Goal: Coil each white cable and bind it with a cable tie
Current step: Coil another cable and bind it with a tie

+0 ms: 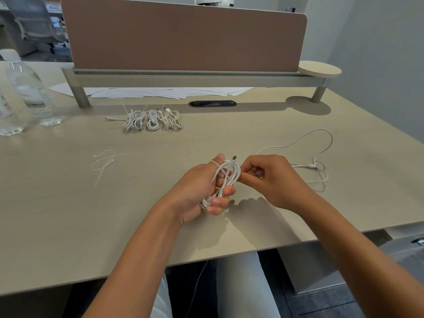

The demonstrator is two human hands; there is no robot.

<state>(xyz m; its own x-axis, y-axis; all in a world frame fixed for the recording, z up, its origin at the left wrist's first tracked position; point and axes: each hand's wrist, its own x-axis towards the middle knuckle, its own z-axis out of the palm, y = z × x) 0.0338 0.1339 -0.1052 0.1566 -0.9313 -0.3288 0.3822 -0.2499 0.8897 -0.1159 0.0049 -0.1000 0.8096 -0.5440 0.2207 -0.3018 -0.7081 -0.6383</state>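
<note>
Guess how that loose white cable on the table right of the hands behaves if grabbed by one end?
The loose white cable probably goes floppy: it lies in slack, wandering curves. It looks thin, so likely light. Its loops cross near the plug, so it may drag or snag rather than lift cleanly off the beige table.

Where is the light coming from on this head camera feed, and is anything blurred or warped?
Head view: shadows of the hands fall toward the camera on the beige desk, so light comes from ahead and above; wide-angle bends the desk edge; clear plastic water bottles at left look soft; coiled white cable in the left hand stays readable.
</note>
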